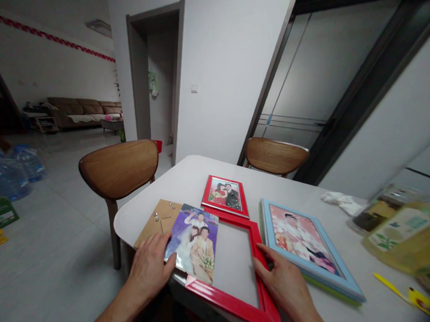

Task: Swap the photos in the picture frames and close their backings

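A large red picture frame (pixel 250 304) lies flat at the near edge of the white table (pixel 192 176), its glass pane bare on the right half. A loose wedding photo (pixel 194 244) lies across the frame's left side. My left hand (pixel 151 268) rests flat on the photo's left edge and on the brown backing board (pixel 157 220) beside it. My right hand (pixel 283 280) lies on the frame's right rail, fingers spread. A small red framed photo (pixel 226 195) sits just behind. A blue framed photo (pixel 307 247) lies to the right, stacked on a green one.
Two wooden chairs stand at the table, one at the left (pixel 119 168) and one at the far side (pixel 275 156). Bottles and packets (pixel 402 228), a crumpled tissue (pixel 340 201) and a yellow tool (pixel 406 293) lie at the right. Water jugs (pixel 5 174) sit on the floor.
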Demonstrator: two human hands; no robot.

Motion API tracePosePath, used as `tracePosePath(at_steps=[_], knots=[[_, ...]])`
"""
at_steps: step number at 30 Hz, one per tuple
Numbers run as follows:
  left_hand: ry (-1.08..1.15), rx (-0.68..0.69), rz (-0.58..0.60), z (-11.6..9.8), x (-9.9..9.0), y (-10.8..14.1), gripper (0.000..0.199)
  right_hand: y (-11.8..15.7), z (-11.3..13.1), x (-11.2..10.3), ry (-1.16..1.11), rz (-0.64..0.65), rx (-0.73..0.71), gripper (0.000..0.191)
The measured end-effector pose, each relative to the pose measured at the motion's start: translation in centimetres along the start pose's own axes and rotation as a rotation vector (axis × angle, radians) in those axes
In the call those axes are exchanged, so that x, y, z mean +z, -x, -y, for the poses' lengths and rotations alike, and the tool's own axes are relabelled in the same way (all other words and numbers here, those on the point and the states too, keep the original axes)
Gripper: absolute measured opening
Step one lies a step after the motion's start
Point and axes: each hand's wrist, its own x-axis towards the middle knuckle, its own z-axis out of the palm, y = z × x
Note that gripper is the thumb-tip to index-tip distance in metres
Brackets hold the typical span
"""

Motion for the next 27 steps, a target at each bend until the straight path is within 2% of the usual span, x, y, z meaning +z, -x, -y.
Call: tracePosePath(at_steps=[4,11,15,19,22,24,25,27], knots=[[-0.028,0.047,0.009,0.0,0.1,0.4,0.038,0.0,0.0,0.3,0.053,-0.001,-0.015,0.045],[0.05,0.271,0.184,-0.1,0.7,1.2,0.056,0.4,-0.1,0.2,0.039,-0.061,-0.062,0.042],[0.001,0.31,0.208,-1.1,1.3,0.6,0.057,0.8,1.5,0.1,0.016,-0.122,-0.118,0.04],[-0.014,0.383,0.212,-1.8,1.9,0.1,0.057,0.8,3.3,0.7,-0.1,-0.058,-0.201,0.036],[0.041,0.422,0.141,-1.6,1.9,0.0,0.052,0.9,4.1,1.2,-0.165,-0.019,-0.23,0.034],[0.171,0.414,0.029,-1.3,1.5,-0.2,0.048,0.9,4.4,1.3,-0.237,-0.016,-0.255,0.032],[0.267,0.382,-0.039,-1.1,1.1,-0.4,0.046,1.0,4.6,1.2,-0.286,-0.017,-0.27,0.032],[0.511,0.227,-0.183,-1.1,0.2,-1.0,0.039,1.2,5.0,1.0,-0.395,-0.016,-0.294,0.031]])
